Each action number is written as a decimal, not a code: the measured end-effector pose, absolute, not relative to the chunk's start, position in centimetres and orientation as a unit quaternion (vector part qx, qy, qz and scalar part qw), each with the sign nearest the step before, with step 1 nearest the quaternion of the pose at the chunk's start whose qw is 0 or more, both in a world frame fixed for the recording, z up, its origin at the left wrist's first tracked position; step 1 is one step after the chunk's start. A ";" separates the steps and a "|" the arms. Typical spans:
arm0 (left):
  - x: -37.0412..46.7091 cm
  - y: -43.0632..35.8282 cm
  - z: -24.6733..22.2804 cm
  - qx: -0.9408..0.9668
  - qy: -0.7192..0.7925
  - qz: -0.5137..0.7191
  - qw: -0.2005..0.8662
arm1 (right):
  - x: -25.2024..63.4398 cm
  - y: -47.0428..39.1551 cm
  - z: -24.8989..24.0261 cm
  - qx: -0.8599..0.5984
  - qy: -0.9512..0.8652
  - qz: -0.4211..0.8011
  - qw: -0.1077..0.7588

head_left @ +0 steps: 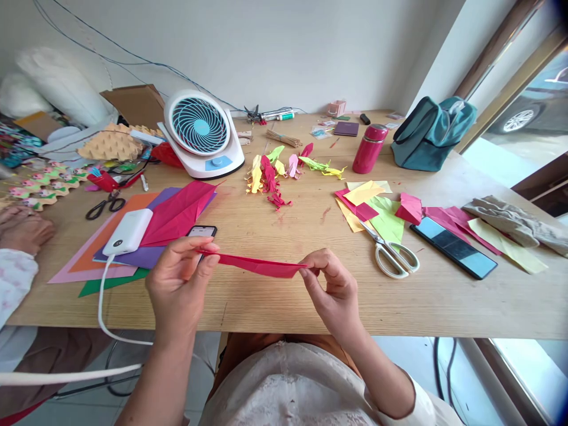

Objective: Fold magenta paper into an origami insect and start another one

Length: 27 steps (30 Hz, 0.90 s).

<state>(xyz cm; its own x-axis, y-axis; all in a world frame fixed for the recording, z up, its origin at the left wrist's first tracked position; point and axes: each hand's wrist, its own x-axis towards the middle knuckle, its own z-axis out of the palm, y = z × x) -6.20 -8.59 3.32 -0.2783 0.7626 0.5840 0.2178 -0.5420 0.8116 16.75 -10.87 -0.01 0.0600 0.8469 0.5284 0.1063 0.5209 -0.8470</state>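
Note:
A long, narrow piece of folded red paper [260,265] is stretched between my hands above the table's front part. My left hand [181,283] pinches its left end between thumb and fingers. At the other end, my right hand [332,289] grips the tip with thumb and forefinger. Behind my left hand lies a phone [208,231], partly covered by the fingers. White-handled scissors [396,258] rest to the right of my right hand, their blades on green paper [385,220]. Several small folded-paper figures [268,173] in red, yellow, green and pink lie beyond the red paper.
To the left, a white power bank [128,232] sits on coloured sheets [122,210], its cable hanging over the edge. A fan [202,133] stands behind. On the right are a phone [453,247], a red flask [370,149] and a teal bag [432,135]. Another person's hand [27,228] rests far left.

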 end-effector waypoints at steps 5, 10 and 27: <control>-7.0 -9.9 5.2 0.791 0.411 0.433 -0.136 | 17.5 -10.6 0.3 -0.357 -0.671 0.158 0.631; -3.6 -12.1 6.2 0.861 0.364 0.317 -0.159 | 17.6 -10.7 -0.1 -0.338 -0.692 0.101 0.630; 0.1 -12.7 -3.8 0.926 0.360 0.068 0.089 | 23.6 -14.3 -4.9 -0.528 -0.756 0.181 0.340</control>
